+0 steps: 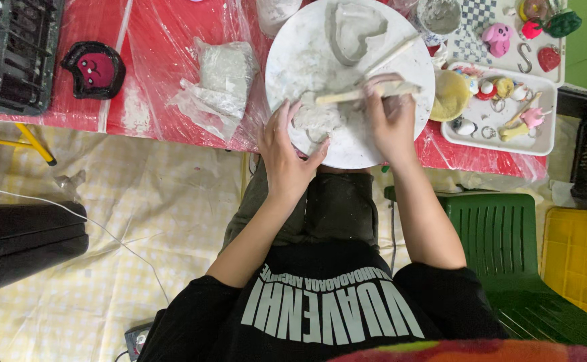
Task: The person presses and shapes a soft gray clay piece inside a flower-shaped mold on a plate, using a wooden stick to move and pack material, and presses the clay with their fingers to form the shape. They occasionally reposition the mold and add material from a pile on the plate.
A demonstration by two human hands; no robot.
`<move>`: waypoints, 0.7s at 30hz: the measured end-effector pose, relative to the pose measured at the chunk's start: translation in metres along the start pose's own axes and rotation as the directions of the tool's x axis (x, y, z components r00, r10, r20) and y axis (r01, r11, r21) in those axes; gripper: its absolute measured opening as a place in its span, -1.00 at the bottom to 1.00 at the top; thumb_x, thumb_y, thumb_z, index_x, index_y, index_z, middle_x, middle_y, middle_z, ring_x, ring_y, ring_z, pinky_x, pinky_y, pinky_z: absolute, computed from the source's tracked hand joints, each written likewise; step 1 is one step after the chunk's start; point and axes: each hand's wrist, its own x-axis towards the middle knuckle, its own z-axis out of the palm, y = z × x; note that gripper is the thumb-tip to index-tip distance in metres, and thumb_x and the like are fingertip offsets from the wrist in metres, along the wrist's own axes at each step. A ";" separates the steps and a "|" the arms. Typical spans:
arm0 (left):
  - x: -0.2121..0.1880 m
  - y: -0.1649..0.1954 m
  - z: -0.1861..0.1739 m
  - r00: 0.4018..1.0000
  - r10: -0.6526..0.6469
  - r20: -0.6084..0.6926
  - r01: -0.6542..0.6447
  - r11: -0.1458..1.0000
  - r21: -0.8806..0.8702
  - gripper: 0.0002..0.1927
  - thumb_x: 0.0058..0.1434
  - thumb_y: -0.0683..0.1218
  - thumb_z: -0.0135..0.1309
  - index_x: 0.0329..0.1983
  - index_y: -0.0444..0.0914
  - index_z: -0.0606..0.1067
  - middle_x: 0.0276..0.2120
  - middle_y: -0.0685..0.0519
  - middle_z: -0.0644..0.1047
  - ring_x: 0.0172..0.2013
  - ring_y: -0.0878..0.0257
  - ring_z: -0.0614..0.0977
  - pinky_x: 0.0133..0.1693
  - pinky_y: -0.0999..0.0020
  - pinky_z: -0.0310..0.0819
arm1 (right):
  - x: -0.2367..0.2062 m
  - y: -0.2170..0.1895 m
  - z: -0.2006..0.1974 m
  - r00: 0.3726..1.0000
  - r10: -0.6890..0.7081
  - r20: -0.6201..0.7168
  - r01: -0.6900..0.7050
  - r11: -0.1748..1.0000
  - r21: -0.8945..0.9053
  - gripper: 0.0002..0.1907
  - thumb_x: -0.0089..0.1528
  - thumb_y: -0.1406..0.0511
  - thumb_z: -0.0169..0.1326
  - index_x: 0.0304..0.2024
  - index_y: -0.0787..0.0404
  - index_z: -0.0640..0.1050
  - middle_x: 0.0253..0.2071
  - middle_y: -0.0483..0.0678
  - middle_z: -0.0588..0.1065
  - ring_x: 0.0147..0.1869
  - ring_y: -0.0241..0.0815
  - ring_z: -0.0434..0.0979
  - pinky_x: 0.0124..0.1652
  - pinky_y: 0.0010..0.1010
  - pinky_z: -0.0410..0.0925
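Clay [317,121] lies under my fingers, a pale grey lump low on the round white board [293,47], at about six o'clock on that disc. My left hand [285,151] rests on the board's near edge at seven o'clock, fingers spread apart and flat, the tips touching the lump's left side and gripping nothing. My right hand [391,121] sits at five o'clock on the board, fingers curled shut around a wooden modelling tool [360,94], whose pale blade points left toward nine o'clock and ends just above the lump. A second wooden stick [394,53] lies loose on the board, slanting toward two o'clock. At twelve o'clock on the board stands a heart-shaped clay dish [354,30], apart from the lump.

Off the board at nine o'clock, a plastic-wrapped block of clay [223,74] lies on the red table cover [152,40]. Farther at nine o'clock is a small dark dish with a pink face [94,69]. At three o'clock, just beside the board, a yellow sponge [449,94] rests on the edge of a white tray [542,144] holding small painted figures. A green plastic chair [501,241] stands at four o'clock below the table, with yellow crates [575,258] beyond it.
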 end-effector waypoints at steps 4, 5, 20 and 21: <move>0.002 0.001 -0.001 1.000 -0.011 0.011 0.011 1.000 0.014 0.00 0.14 0.05 0.41 0.48 -0.30 0.08 0.29 -0.02 0.46 0.33 -0.02 0.38 0.42 -0.09 0.03 | 0.005 0.003 0.004 0.998 -0.014 0.069 0.016 1.000 -0.024 -0.95 0.46 0.45 0.00 -0.03 0.31 0.43 -0.19 -0.13 0.43 -0.14 -0.39 0.43 -0.15 -0.52 0.34; 0.002 0.002 -0.002 1.000 -0.016 0.015 0.016 1.000 0.015 0.00 0.13 0.05 0.41 0.48 -0.30 0.08 0.28 -0.02 0.46 0.33 -0.03 0.39 0.42 -0.09 0.03 | 0.006 0.004 0.005 0.998 -0.040 0.040 0.041 0.998 -0.044 -0.95 0.47 0.45 0.01 -0.02 0.31 0.43 -0.18 -0.13 0.43 -0.14 -0.39 0.41 -0.15 -0.52 0.33; -0.014 0.001 0.018 0.994 -0.008 -0.108 0.007 1.000 -0.009 0.21 0.12 0.08 0.46 0.50 -0.36 -0.17 0.40 -0.24 0.11 0.40 -0.25 0.19 0.44 -0.17 0.04 | 0.040 -0.039 0.022 0.903 -0.176 0.393 0.288 0.925 -0.249 -0.89 0.54 0.33 -0.04 -0.02 0.29 0.41 -0.16 0.06 0.44 -0.11 -0.13 0.50 -0.07 -0.30 0.39; -0.016 0.001 0.019 0.995 -0.027 -0.098 0.026 1.000 -0.013 0.21 0.12 0.09 0.46 0.50 -0.37 -0.16 0.38 -0.23 0.14 0.39 -0.24 0.20 0.43 -0.17 0.04 | 0.048 -0.044 0.027 0.888 -0.115 0.446 0.301 0.877 -0.374 -0.85 0.53 0.31 -0.02 -0.06 0.31 0.43 -0.24 0.11 0.45 -0.17 -0.04 0.50 -0.10 -0.23 0.38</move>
